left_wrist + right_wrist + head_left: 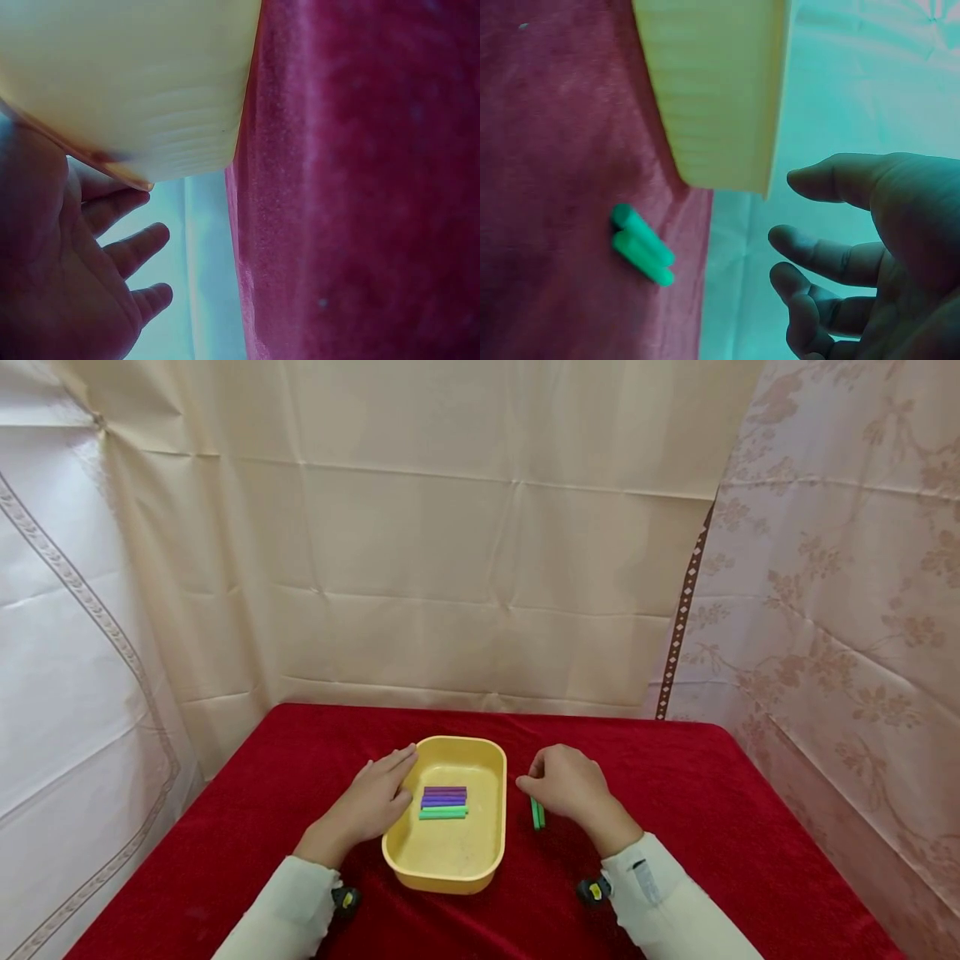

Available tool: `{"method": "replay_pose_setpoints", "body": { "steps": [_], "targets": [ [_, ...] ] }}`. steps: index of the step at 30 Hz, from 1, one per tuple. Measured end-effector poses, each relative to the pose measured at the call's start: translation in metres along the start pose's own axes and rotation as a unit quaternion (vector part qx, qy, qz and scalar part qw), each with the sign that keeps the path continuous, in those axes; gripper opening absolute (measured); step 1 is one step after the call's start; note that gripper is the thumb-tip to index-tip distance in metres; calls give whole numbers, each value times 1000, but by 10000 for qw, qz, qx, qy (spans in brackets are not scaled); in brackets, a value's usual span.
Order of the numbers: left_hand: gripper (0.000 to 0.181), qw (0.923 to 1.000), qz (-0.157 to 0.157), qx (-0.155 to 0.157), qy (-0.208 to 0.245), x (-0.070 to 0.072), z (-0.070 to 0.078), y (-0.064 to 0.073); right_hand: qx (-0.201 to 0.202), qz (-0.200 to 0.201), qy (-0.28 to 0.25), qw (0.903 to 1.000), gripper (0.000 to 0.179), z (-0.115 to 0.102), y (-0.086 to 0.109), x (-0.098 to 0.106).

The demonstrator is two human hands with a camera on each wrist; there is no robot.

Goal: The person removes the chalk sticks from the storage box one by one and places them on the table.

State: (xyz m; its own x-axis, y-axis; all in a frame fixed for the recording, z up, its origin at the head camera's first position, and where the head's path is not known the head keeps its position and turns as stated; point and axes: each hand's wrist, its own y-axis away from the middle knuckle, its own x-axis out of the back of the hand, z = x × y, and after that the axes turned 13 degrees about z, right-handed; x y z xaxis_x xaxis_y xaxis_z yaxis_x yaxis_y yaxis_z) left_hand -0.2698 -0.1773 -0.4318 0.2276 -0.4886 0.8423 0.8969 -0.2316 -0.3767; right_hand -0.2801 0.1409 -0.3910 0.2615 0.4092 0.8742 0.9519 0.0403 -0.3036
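A yellow plastic tray [450,852] stands on the table, with purple sticks [445,798] and light green sticks [442,815] side by side on its floor. My left hand [369,803] rests at the tray's left rim, its fingers extended; in the left wrist view the hand [82,240] lies along the edge with its fingers spread. Right of the tray, my right hand [567,783] hovers over two short round green sticks [641,259] lying together on the cloth. The right wrist view shows thumb and fingers apart, slightly bent, holding nothing.
Deep red velvet cloth [660,793] covers the table. A cream curtain [465,568] hangs behind its far edge, with a floral curtain [847,635] on the right and a white one [67,693] on the left.
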Motion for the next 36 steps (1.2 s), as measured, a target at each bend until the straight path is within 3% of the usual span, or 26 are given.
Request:
{"method": "replay_pose_setpoints", "body": {
  "steps": [11,24,29,36],
  "targets": [
    [60,10000,-8,-29,6,0,-1,0,-100,-69,-477,9988,20,-32,-15,12],
    [60,10000,-30,19,13,-2,-2,-1,-50,-269,-768,9967,18,-68,-24,0],
    [61,9999,-98,95,-4,-2,-2,-1,-48,-465,-692,9965,17,-79,-23,-10],
    [60,10000,-78,6,7,-1,-2,-1,264,-630,-335,9971,19,-88,-19,-23]
  ]
}}
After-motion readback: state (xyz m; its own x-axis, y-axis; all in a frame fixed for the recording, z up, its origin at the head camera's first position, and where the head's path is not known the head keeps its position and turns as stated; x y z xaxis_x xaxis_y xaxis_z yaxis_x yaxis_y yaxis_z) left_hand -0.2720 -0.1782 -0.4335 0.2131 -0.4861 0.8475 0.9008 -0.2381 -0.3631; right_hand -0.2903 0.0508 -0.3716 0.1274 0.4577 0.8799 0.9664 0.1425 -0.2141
